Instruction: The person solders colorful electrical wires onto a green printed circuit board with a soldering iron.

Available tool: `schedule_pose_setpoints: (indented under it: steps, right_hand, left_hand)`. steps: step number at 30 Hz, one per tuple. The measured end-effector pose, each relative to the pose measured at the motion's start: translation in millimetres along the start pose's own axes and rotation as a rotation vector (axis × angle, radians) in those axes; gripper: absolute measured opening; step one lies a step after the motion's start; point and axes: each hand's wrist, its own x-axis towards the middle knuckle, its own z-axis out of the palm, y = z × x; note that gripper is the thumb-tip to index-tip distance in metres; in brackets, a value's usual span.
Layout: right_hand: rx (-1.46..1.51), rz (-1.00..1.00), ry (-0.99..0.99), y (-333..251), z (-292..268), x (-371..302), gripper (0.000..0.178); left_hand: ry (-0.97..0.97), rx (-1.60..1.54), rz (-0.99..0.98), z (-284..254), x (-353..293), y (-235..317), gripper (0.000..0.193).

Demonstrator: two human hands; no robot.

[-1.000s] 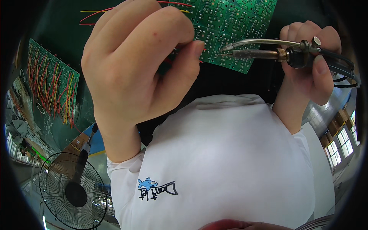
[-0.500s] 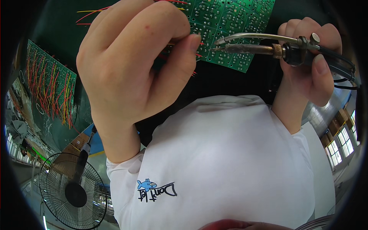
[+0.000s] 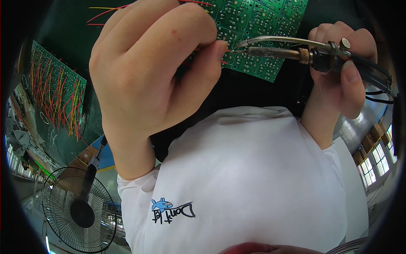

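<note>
My left hand [image 3: 156, 67] is closed in a pinch, its thumb and finger pressed on a thin red wire. The wire's end [image 3: 229, 51] pokes out past the thumb, at the tip of a soldering iron [image 3: 275, 52]. Wrapped round the iron's black handle is my right hand [image 3: 343, 80]. A curved metal tube [image 3: 287, 39] is clamped along the iron, and its end comes down near the tip. Beneath both tips lies a green circuit board [image 3: 264, 25] dotted with solder joints; my left hand covers its left part. Whether the wire touches a pad cannot be made out.
To the left, a second green circuit board [image 3: 59, 80] carries many red and yellow wires, on a dark green table surface [image 3: 63, 146]. Loose red and yellow wires [image 3: 99, 16] stick out beyond my left hand. A black fan [image 3: 80, 211] stands at the lower left.
My left hand has shifted slightly right, bringing the red wire's end up to the iron's tip. The circuit board has slid a little to the right. The iron has barely moved.
</note>
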Motion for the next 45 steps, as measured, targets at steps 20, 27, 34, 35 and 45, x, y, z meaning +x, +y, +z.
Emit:
schedule_pose_setpoints:
  steps: [20, 27, 34, 35, 45]
  right_hand:
    - [0.217, 0.066, 0.153, -6, -11, -3, 0.017]
    - [0.115, 0.009, 0.048, -3, 2, -4, 0.018]
    - [0.046, -0.003, 0.056, 0, 7, -2, 0.020]
    - [0.047, -0.001, 0.055, 0, 7, -2, 0.020]
    - [0.018, -0.010, -0.039, 0, -2, -2, 0.020]
  left_hand:
    - [-0.018, 0.090, 0.006, 1, 2, 8, 0.015]
    - [-0.042, 0.056, 0.021, -5, -2, 1, 0.013]
    - [-0.032, 0.062, -0.066, -4, -2, 8, 0.013]
    - [-0.025, 0.060, -0.064, -4, -2, 8, 0.013]
    - [-0.013, 0.029, -0.066, 1, -2, 9, 0.014]
